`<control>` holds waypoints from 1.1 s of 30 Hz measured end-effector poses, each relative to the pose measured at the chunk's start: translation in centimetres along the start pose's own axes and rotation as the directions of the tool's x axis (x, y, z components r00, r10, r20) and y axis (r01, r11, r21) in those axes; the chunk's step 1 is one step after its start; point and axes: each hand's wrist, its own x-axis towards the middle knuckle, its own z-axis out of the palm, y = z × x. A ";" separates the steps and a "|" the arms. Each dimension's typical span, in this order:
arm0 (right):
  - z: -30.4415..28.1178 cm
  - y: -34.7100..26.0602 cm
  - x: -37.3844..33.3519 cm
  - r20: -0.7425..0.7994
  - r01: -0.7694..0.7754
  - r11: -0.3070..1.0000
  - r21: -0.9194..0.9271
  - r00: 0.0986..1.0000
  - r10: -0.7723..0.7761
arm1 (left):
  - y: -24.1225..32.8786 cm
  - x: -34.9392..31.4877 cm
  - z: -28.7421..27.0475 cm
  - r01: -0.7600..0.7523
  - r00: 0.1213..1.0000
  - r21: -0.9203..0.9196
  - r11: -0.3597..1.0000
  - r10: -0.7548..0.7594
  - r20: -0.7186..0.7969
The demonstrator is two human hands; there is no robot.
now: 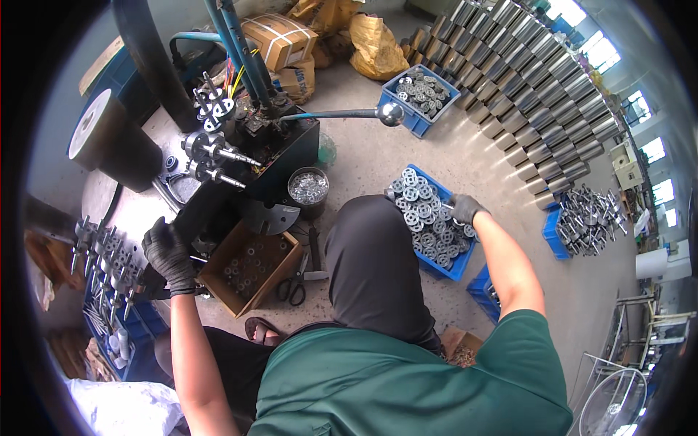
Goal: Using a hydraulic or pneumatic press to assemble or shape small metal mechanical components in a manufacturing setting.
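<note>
My left hand [169, 253], in a dark glove, has its fingers bent over the dark machine part beside it; what lies under them is hidden. Just left of it stand several metal shafts with round plates [109, 254]. On my other side, my gloved right hand [467, 208] is over the right edge of a blue crate [454, 272]. Its fingers are closed at a small pale metal piece, too small to name. Round silver discs with holes [436, 236] fill that crate in a loose heap.
Between my left hand and my knee is a brown box [282, 270] with small rings; scissors [292, 289] lie beside it. A round tin [309, 187] holds small metal pieces. A ball-ended lever [390, 114] juts from the machine. Stacked metal cylinders [523, 94] stand at the far right.
</note>
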 end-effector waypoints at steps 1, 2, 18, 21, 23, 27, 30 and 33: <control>1.8 1.7 -0.5 -0.029 -0.012 0.999 0.029 0.999 0.013 | 0.0 0.0 0.1 -0.004 1.000 0.001 1.000 0.004 0.003; 3.9 4.0 -0.5 -0.057 -0.027 0.998 0.058 0.998 0.031 | 0.3 0.0 0.2 -0.009 1.000 -0.003 1.000 0.009 0.007; 13.8 6.0 -1.3 -0.062 -0.352 0.927 0.130 0.930 0.362 | -1.3 -0.8 0.7 -0.053 0.996 -0.016 0.998 0.054 0.073; 11.5 2.0 -1.2 0.060 -0.104 0.948 -0.301 0.990 0.128 | -1.7 -0.8 0.2 -0.048 0.995 0.006 0.999 0.047 0.086; 12.3 0.9 -1.0 -0.006 -0.150 0.952 -0.267 0.988 0.154 | -0.9 -0.2 0.4 -0.054 0.995 0.008 0.999 0.053 0.085; 13.0 -0.2 -1.0 -0.073 -0.231 0.948 -0.218 0.973 0.220 | -1.2 -0.5 0.5 -0.029 0.996 0.006 1.000 0.028 0.089; 12.5 -0.2 -1.6 -0.086 -0.264 0.950 -0.170 0.964 0.252 | -1.5 -0.6 0.4 -0.038 0.995 0.026 0.999 0.035 0.097; 11.9 -0.6 -1.4 -0.076 -0.346 0.931 -0.116 0.938 0.339 | -1.3 -0.5 0.4 -0.053 0.996 0.029 0.998 0.051 0.069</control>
